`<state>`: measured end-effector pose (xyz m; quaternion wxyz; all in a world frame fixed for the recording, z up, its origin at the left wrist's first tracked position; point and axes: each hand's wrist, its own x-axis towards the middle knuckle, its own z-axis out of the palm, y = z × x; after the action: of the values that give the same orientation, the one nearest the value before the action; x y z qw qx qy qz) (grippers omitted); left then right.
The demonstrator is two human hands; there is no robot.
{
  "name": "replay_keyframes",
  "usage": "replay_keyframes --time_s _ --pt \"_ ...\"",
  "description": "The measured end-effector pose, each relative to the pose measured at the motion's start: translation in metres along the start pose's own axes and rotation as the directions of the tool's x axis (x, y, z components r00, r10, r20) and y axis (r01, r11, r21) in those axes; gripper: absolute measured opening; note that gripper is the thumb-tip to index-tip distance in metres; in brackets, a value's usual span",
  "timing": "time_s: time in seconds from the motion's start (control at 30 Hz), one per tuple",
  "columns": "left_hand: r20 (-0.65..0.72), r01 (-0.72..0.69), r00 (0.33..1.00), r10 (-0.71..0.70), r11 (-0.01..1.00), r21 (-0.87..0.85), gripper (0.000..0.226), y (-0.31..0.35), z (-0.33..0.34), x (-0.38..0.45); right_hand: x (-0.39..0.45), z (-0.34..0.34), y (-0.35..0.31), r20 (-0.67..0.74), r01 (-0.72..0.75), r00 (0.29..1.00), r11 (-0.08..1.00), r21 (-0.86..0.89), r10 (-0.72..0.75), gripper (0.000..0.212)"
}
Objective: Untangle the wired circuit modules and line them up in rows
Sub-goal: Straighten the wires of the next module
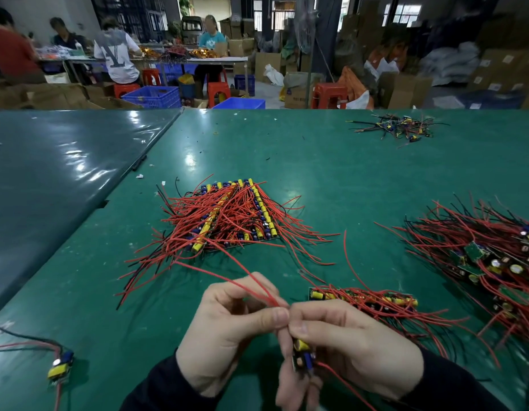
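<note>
Head view takes in a wide green table (331, 173) that fills the near and middle scene, with a darker glossy sheet (55, 179) covering its left part. Far beyond it, several people (118, 51) sit at another bench among blue crates (152, 96), red stools (328, 94) and cardboard boxes (402, 90). At the right edge lies a big tangled heap of modules (489, 256) with red wires fanning leftward. In the middle sits the ordered stack (232, 215), its yellow parts lined in rows under crossing red and black wires. Just right of the hands lies a short row of modules (364, 298). A small scrap pile (398, 129) lies far right. At the near left, a lone module (61, 366) rests apart. Near centre, the left hand (227, 330) pinches red wires (254, 289) between thumb and curled fingers, while the right hand (349, 345) grips a held module (303, 353) with thumb and fingers closed around it.
</note>
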<state>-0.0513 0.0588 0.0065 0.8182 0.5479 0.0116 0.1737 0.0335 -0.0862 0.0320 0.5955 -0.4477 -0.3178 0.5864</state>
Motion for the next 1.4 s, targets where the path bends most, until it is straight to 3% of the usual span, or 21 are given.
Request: replay_keyframes --time_s 0.1,0.17,0.23,0.3,0.43,0.67,0.83,0.9,1.0,1.1,1.23,1.4 --pt "-0.114 -0.091 0.987 0.115 0.976 0.199 0.021 -0.004 -0.001 0.001 0.003 0.001 0.006 -0.188 0.036 0.978 0.967 -0.254 -0.086 0.021" --pt "-0.191 -0.096 0.969 0.159 0.948 0.303 0.016 -0.011 0.0 0.001 0.004 -0.002 0.014 -0.322 0.02 0.92 0.849 -0.528 -0.222 0.023" --pt "-0.235 -0.069 0.958 0.163 0.93 0.362 0.016 -0.015 0.002 0.001 0.004 -0.002 0.019 -0.363 -0.011 0.88 0.752 -0.659 -0.306 0.02" --pt "-0.242 -0.025 0.963 0.117 0.936 0.352 0.02 -0.014 0.004 0.002 0.004 -0.002 0.021 -0.394 -0.016 0.863 0.764 -0.645 -0.315 0.02" --pt "-0.271 0.148 0.955 -0.117 0.984 0.096 0.028 -0.009 0.007 0.001 0.004 -0.001 0.018 -0.388 0.032 0.863 0.802 -0.597 -0.323 0.018" --pt "-0.093 0.328 0.937 -0.337 0.94 -0.096 0.018 0.004 0.009 -0.001 0.001 0.002 0.01 -0.269 0.129 0.91 0.831 -0.541 -0.317 0.018" --pt "-0.009 0.425 0.903 -0.429 0.896 -0.126 0.012 0.007 0.003 0.0 0.0 0.003 0.012 -0.258 0.103 0.893 0.724 -0.682 -0.369 0.02" --pt "-0.056 0.437 0.896 -0.44 0.898 -0.059 0.016 0.009 0.001 0.0 0.0 0.002 0.014 -0.287 0.054 0.885 0.692 -0.72 -0.367 0.021" --pt "-0.205 0.329 0.931 -0.302 0.938 0.111 0.029 0.008 -0.001 0.002 0.003 -0.002 0.019 -0.357 -0.004 0.87 0.719 -0.695 -0.34 0.026" --pt "-0.23 0.296 0.935 -0.268 0.951 0.094 0.026 0.007 -0.001 0.003 0.003 -0.003 0.023 -0.381 -0.045 0.869 0.716 -0.697 -0.316 0.025" --pt "-0.196 0.363 0.911 -0.363 0.931 -0.038 0.015 0.006 0.001 0.003 0.003 -0.001 0.024 -0.346 -0.04 0.871 0.651 -0.758 -0.349 0.015" --pt "-0.127 0.503 0.829 -0.544 0.826 -0.253 0.01 0.012 -0.002 0.003 0.001 -0.001 0.019 -0.198 0.014 0.849 0.396 -0.918 -0.49 0.019"
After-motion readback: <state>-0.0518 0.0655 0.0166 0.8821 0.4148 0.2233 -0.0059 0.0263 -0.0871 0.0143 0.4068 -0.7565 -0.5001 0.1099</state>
